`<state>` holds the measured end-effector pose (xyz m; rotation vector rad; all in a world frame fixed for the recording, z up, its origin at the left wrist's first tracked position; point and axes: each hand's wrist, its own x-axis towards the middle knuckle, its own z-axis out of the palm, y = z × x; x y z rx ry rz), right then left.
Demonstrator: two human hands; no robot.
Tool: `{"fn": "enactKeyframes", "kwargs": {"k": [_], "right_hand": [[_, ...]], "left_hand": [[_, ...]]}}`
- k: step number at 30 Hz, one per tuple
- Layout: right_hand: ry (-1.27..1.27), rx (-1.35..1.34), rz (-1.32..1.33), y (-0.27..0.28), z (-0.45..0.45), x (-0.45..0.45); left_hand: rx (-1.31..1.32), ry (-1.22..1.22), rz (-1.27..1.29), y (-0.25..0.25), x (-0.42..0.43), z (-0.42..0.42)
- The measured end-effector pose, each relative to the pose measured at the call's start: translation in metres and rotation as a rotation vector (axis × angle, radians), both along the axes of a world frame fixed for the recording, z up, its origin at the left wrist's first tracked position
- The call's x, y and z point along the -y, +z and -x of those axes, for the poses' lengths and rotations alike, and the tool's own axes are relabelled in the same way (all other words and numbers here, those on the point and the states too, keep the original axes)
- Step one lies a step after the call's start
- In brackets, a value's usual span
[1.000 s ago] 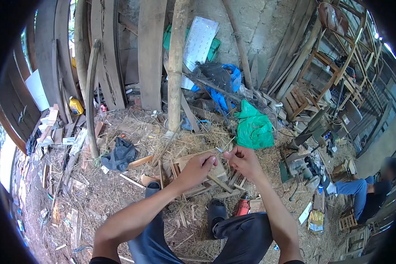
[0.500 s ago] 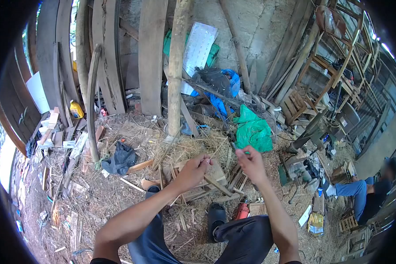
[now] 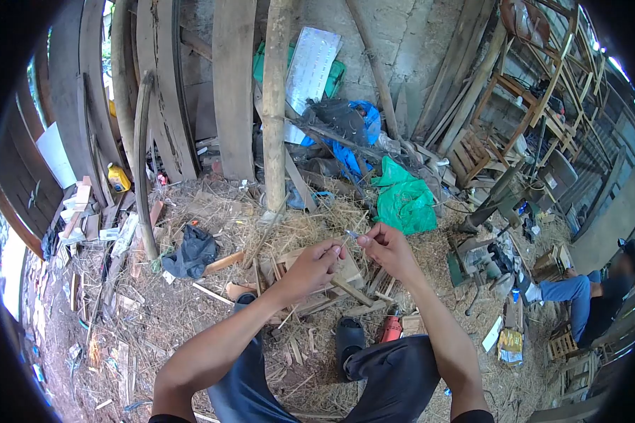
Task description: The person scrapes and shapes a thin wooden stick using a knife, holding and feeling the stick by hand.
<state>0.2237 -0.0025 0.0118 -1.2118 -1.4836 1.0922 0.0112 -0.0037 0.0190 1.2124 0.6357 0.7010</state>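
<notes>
My left hand (image 3: 313,268) is closed in a pinch around a thin light stick (image 3: 345,242), whose tip stands up from the fingertips. My right hand (image 3: 389,251) pinches a small blade-like piece (image 3: 353,234), pale and shiny, that points left toward the stick. The two hands are close together but apart, above wooden pieces on the ground. Whether the blade touches the stick is too small to tell.
A wooden post (image 3: 275,120) stands ahead, with a green plastic bag (image 3: 404,199) to its right and a dark bag (image 3: 190,252) to its left. A red tool (image 3: 391,327) lies near my right knee. Another person (image 3: 584,299) sits far right.
Over the last half second my right hand has come in toward my left hand, bringing the small blade near the stick. The view has shifted slightly.
</notes>
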Motion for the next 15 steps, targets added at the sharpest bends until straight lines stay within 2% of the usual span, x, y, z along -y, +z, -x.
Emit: {"fn": "enactKeyframes", "kwargs": {"k": [2, 7, 9, 15], "right_hand": [[-0.018, 0.013, -0.004, 0.002, 0.002, 0.0], [-0.029, 0.058, -0.01, 0.004, 0.008, 0.007], [0.06, 0.188, -0.081, 0.007, 0.014, 0.015], [-0.081, 0.036, -0.058, 0.008, 0.001, 0.007]], "left_hand": [[0.053, -0.008, 0.094, 0.003, 0.0, -0.001], [0.047, -0.028, 0.117, 0.004, 0.004, 0.0], [0.031, -0.024, 0.142, 0.001, 0.004, 0.0], [0.038, -0.037, 0.044, -0.004, 0.005, 0.001]]}}
